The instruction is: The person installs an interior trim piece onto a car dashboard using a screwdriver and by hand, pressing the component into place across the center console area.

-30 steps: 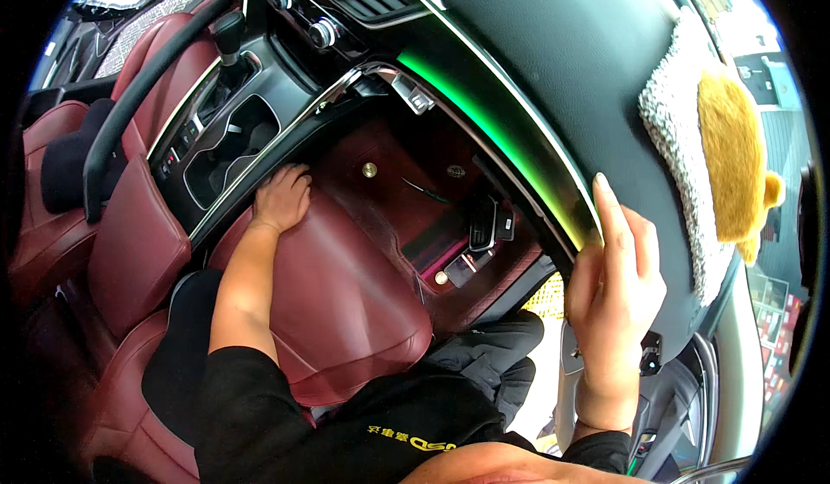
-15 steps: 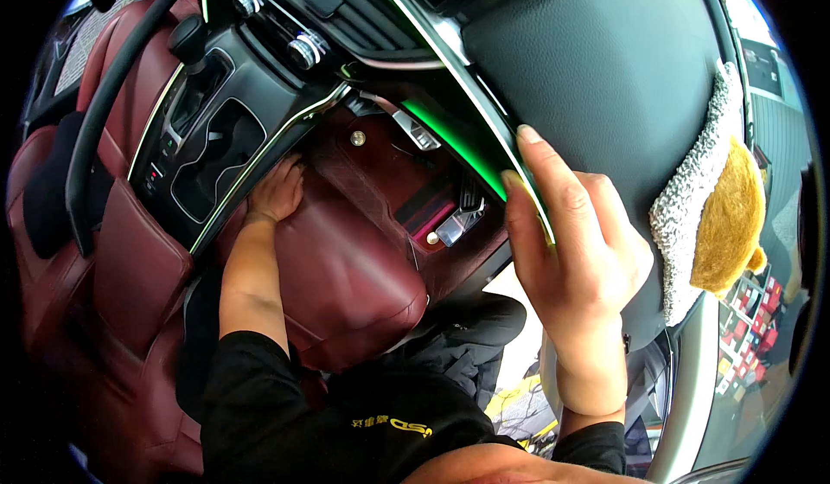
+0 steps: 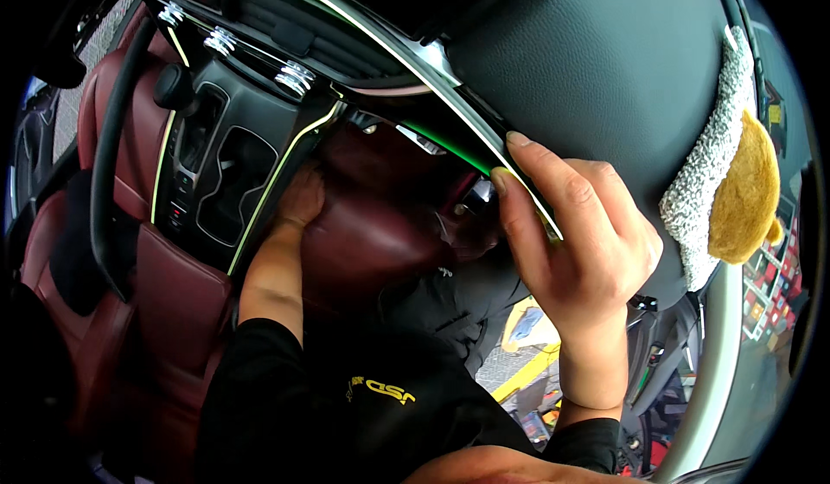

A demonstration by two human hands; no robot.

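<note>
My right hand (image 3: 584, 233) pinches the thin silver trim strip (image 3: 473, 126) along the passenger dashboard between thumb and forefinger. A green light band (image 3: 445, 145) glows just beneath that strip. Lower left, my left hand (image 3: 298, 197) rests with fingers extended on the dark red leather seat (image 3: 372, 233), beside the centre console (image 3: 257, 220), its fingertips in shadow. Right of my right hand, a grey speckled cloth (image 3: 700, 190) and a tan plush cloth (image 3: 739, 194) lie on the black dashboard top (image 3: 588, 69).
The gear lever (image 3: 173, 86), cup holder (image 3: 232, 185) and console knobs (image 3: 294, 77) sit to the left, with a black grab bar (image 3: 121, 155) beyond them. At lower right are the door opening (image 3: 657, 371) and items on the floor outside (image 3: 536, 423).
The view has tilted and shifted toward the centre console. My right hand has moved left along the trim, its thumb and forefinger now at the strip's edge. My left hand stays on the seat.
</note>
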